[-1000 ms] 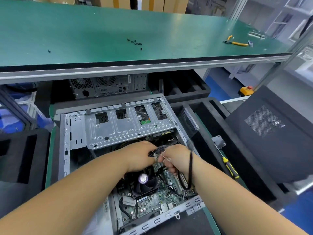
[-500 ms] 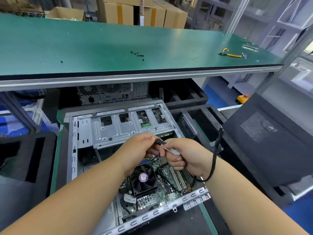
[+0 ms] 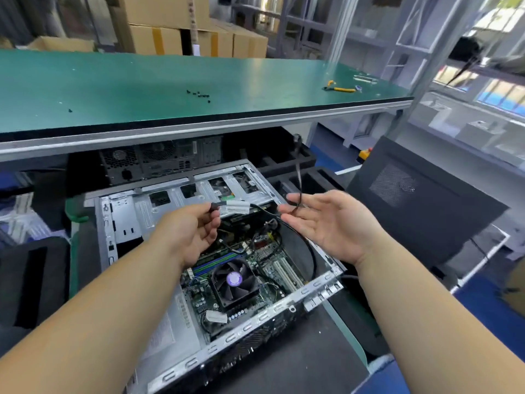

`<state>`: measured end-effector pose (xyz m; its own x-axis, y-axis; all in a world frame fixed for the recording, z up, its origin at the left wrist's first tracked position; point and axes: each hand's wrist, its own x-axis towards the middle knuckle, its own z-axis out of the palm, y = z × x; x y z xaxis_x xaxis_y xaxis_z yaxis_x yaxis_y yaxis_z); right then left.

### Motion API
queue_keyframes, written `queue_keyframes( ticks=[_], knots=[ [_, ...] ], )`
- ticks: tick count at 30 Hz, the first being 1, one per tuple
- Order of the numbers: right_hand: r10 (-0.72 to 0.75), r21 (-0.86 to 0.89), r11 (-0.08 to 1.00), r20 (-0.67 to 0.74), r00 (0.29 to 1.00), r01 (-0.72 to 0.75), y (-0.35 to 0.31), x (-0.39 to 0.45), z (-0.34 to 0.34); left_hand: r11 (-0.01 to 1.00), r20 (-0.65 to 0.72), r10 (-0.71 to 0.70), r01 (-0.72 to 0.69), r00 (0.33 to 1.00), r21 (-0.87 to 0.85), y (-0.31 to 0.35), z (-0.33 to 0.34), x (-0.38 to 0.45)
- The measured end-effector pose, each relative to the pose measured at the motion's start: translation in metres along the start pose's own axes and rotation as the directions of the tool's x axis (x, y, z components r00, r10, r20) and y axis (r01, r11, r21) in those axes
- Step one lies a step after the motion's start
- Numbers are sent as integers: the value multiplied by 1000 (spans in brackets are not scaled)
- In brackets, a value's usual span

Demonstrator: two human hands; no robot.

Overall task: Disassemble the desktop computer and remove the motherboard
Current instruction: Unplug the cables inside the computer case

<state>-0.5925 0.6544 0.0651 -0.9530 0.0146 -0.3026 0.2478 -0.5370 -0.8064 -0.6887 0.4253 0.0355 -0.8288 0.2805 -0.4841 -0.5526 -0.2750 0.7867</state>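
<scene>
The open computer case (image 3: 257, 316) lies on its side below me, showing the motherboard (image 3: 271, 253) and its black CPU fan (image 3: 234, 280). The silver drive cage (image 3: 170, 201) spans the case's far end. My left hand (image 3: 189, 233) pinches the black connector of a thin black cable (image 3: 311, 251) that carries a white label (image 3: 237, 207). The cable loops down over the board and back up. My right hand (image 3: 331, 224) is held palm up with straight fingers, and the cable's other stretch passes between its thumb and fingers and rises above it.
A green bench shelf (image 3: 142, 89) overhangs the far side, with several black screws (image 3: 199, 95) and yellow pliers (image 3: 341, 89) on it. Another computer (image 3: 159, 162) stands behind the case. A black side panel (image 3: 420, 203) leans at the right. Black foam trays (image 3: 287, 160) surround the case.
Both hands rose from the board and moved apart, drawing the black cable up out of the case. My right hand went from gripping to straight fingers. The view tilted upward.
</scene>
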Motion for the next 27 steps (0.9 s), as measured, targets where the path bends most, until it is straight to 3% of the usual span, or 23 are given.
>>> queue_keyframes(
  ticks=[3, 7, 10, 13, 20, 23, 25, 27],
  knots=[
    [-231, -265, 948, -197, 953, 175, 3, -9, -4, 999, 49, -7, 4, 999, 52, -8, 13, -7],
    [-420, -383, 875, -300, 857, 295, -10, -22, -25, 987, 107, -1, -16, 994, 158, -18, 31, -15],
    [-535, -506, 802, -367, 761, 319, -24, -19, -59, 962, 75, 49, -68, 996, 264, -29, 44, -17],
    [-567, -596, 749, -351, 745, 290, -33, -6, -105, 929, 35, 114, -119, 993, 351, -41, 55, -17],
    [-442, -762, 645, -317, 839, 52, -13, 62, -185, 824, -86, 239, -155, 967, 546, -64, 87, -6],
    [-389, -846, 533, -269, 881, -23, -1, 92, -196, 806, -137, 277, -152, 951, 572, -68, 96, -2],
    [-232, -866, 488, -250, 940, -110, 3, 111, -198, 805, -181, 293, -140, 939, 577, -71, 97, -1],
    [-17, -914, 335, -247, 969, -227, 3, 124, -196, 809, -235, 299, -115, 925, 577, -74, 97, 0]
  ],
)
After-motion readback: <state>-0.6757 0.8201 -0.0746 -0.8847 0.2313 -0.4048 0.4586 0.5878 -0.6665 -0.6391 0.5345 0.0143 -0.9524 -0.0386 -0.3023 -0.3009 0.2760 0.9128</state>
